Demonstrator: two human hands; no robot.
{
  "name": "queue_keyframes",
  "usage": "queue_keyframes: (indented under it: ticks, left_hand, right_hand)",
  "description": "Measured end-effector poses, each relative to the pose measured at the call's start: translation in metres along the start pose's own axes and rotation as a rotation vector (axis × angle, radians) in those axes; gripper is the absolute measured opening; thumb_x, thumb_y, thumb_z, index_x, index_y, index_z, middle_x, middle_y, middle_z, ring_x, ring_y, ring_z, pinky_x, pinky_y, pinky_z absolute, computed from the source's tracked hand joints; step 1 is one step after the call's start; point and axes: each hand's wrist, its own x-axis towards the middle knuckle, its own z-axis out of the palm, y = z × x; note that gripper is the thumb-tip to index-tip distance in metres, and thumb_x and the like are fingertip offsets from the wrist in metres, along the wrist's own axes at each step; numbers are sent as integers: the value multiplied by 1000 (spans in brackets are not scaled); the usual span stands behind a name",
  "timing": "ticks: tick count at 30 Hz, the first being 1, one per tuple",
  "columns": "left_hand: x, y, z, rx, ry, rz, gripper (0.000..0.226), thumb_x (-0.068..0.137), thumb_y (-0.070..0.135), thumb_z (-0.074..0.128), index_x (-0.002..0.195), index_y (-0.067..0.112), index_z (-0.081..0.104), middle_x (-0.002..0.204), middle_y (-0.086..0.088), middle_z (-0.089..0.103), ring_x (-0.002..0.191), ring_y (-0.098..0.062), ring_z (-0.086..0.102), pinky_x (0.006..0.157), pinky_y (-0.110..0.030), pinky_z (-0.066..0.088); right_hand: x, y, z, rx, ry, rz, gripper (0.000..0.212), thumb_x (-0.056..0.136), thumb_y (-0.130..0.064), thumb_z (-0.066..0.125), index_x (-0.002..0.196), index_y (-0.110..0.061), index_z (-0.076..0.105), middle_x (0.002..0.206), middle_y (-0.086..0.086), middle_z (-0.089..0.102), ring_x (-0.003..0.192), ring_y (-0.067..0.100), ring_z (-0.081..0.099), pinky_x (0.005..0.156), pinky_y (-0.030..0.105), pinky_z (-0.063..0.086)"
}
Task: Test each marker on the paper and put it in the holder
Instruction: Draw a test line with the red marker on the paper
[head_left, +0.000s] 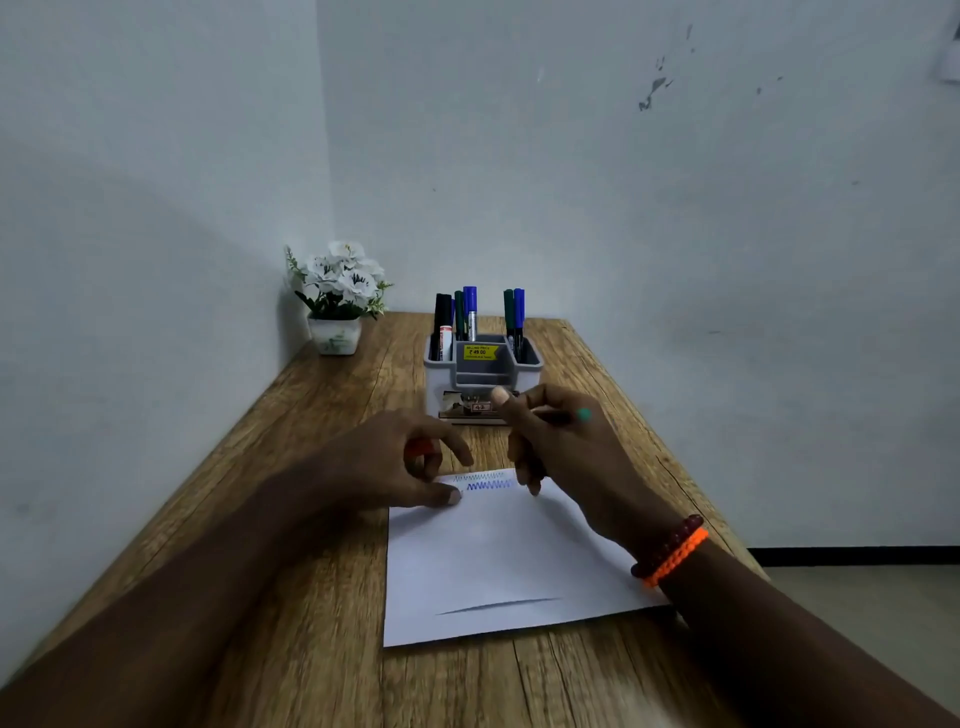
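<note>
Wooden table (322, 571) carries the paper (498, 561); your right hand (561, 447) grips a marker (563, 415) — long axis level, holder (483, 364) just beyond; left hand (410, 462) pinches a red cap (418, 448).

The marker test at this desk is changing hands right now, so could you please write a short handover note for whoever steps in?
Right hand: grips a marker with a green end, over the paper's far edge.
Left hand: holds something red, probably a cap; one fingertip presses the paper.
Holder: behind the paper, several markers standing in its left and right compartments.
Done: two zigzag test lines near the paper's far edge, one blue.
Left: test the held marker, cap it, put it in the holder.
</note>
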Motion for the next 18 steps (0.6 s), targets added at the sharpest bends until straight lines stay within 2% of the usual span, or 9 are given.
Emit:
queue_keyframes:
  ticks: [2, 4, 6, 8, 12, 14, 18]
  left_hand:
    - [0, -1, 0, -18, -12, 24, 32, 79, 45, 83, 109, 39, 73, 82, 14, 65, 71, 0, 59, 60, -12, 45]
    - [0, -1, 0, -11, -21, 31, 28, 80, 45, 82, 107, 38, 76, 81, 13, 65, 70, -2, 59, 60, -14, 44]
    - [-1, -1, 0, -6, -22, 19, 26, 81, 45, 82, 106, 38, 77, 80, 15, 64, 71, -3, 59, 62, -14, 43]
    - [0, -1, 0, -24, -32, 6, 27, 80, 46, 82, 105, 38, 77, 80, 15, 64, 72, -5, 60, 64, -17, 46]
    - [0, 0, 0, -26, -49, 0, 37, 73, 57, 83, 104, 38, 76, 75, 23, 64, 72, 2, 60, 60, -11, 43]
    - [-1, 1, 0, -22, -48, -21, 43, 69, 63, 83, 104, 40, 75, 75, 25, 63, 72, 6, 59, 58, -8, 41]
    - [0, 0, 1, -14, -53, -37, 49, 65, 69, 82, 105, 42, 74, 79, 23, 65, 75, -1, 61, 60, -9, 43]
  right_hand:
    - [-4, 3, 4, 17, 3, 70, 45, 102, -48, 59, 97, -4, 66, 64, 14, 63, 49, 24, 54, 44, 30, 43]
    - [-7, 6, 7, 63, -10, 161, 42, 107, -46, 52, 104, -8, 68, 67, 13, 66, 52, 26, 56, 45, 30, 42]
    - [-9, 6, 8, 99, -21, 222, 42, 107, -47, 50, 110, -10, 69, 73, 12, 71, 55, 25, 61, 45, 30, 42]
    - [-9, 10, 8, 85, -13, 233, 48, 107, -48, 51, 108, -5, 71, 78, 13, 73, 57, 23, 62, 44, 30, 42]
    - [-10, 16, 5, -16, -43, 206, 21, 104, -19, 59, 103, -3, 72, 79, 26, 73, 51, 24, 56, 40, 28, 36]
    - [-12, 16, 4, -44, -63, 180, 11, 98, -12, 67, 106, -5, 69, 79, 24, 74, 48, 17, 58, 37, 24, 37]
    - [-12, 20, 4, -117, -88, 127, 5, 90, -10, 75, 86, -6, 76, 68, 12, 71, 49, 17, 56, 40, 25, 40]
